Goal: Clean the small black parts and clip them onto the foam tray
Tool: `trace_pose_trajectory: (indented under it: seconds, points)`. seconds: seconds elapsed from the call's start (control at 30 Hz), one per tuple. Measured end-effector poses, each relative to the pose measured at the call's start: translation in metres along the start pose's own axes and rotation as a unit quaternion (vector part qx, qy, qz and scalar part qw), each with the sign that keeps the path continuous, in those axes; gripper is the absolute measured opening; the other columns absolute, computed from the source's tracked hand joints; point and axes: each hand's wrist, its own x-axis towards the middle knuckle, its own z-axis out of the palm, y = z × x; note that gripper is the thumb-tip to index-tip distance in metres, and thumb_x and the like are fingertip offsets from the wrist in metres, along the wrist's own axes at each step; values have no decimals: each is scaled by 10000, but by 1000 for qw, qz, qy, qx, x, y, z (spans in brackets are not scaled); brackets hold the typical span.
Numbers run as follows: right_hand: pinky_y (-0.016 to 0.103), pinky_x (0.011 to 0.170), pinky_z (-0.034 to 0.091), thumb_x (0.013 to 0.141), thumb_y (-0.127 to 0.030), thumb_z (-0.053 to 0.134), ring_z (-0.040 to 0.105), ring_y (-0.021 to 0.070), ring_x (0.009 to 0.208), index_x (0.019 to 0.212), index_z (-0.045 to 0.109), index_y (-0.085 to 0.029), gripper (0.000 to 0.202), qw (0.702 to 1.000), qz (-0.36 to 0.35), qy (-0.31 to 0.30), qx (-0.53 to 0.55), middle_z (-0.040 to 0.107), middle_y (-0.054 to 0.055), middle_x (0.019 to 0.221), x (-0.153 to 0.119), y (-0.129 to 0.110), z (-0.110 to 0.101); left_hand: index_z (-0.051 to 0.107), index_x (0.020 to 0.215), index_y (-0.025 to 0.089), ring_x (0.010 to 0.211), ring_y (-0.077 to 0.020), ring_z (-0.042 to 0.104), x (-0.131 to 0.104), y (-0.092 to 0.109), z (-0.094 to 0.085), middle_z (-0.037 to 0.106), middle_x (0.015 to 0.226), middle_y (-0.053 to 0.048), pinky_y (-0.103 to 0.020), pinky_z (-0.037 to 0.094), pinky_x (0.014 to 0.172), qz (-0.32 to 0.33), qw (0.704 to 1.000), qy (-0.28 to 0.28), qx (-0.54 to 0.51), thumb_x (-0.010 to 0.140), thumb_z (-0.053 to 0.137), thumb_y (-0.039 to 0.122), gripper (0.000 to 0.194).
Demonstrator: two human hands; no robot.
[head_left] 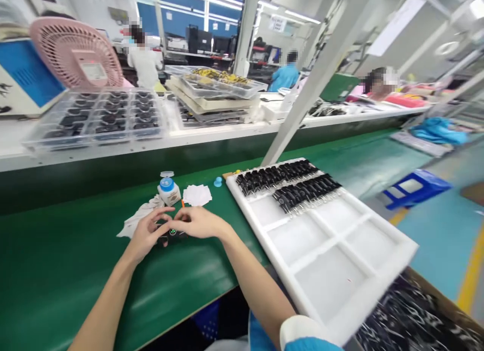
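Note:
My left hand and my right hand meet over the green bench mat, both closed on a small black device with a green glowing spot. Fingers cover much of the device. Just behind the hands stands a white bottle with a blue cap. A crumpled white cloth lies beside my left hand. Beyond my right hand is a pile of white paper pieces, with the tip of an orange stick near it. A small blue knob-like item sits farther right.
To the right, a white compartment tray holds rows of black devices at its far end. A box of black parts is at lower right. Clear trays and a pink fan stand on the shelf behind; a slanted post rises there.

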Motion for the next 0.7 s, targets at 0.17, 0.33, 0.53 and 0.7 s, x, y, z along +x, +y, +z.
trace_pose_trajectory:
  seconds: [0.17, 0.33, 0.53, 0.7]
  points:
    - [242, 560, 401, 938, -273, 664, 608, 180, 687, 902, 669, -220, 64, 990, 73, 116, 23, 670, -14, 808, -96, -32, 8, 483, 1446, 229, 734, -246, 676, -3, -5, 12, 585, 1271, -189, -278, 521, 469, -46, 977, -192, -77, 907, 506, 739, 742]
    - [296, 612, 478, 882, -492, 676, 652, 234, 753, 1001, 687, -204, 312, 930, 159, 332, -13, 690, 44, 891, -174, -21, -52, 564, 1373, 193, 807, -221, 660, 2, -9, 15, 624, 1214, -167, -295, 528, 663, 8, 989, -144, -28, 963, 552, 594, 574]
    - [350, 800, 470, 870, -353, 678, 673, 277, 912, 1003, 723, -174, 228, 803, 300, 415, -304, 722, 72, 967, -190, 34, -137, 610, 1304, 166, 765, -215, 638, 4, -7, 12, 651, 1126, -153, -303, 492, 647, 31, 994, -98, -28, 919, 610, 611, 589]
    - [331, 764, 453, 966, -351, 664, 654, 298, 1058, 1121, 730, -201, 225, 760, 369, 346, -408, 719, 63, 1096, -182, 47, -139, 612, 1284, 160, 751, -201, 628, 2, -4, 11, 653, 1106, -143, -304, 482, 655, 37, 995, -86, -28, 901, 628, 621, 600]
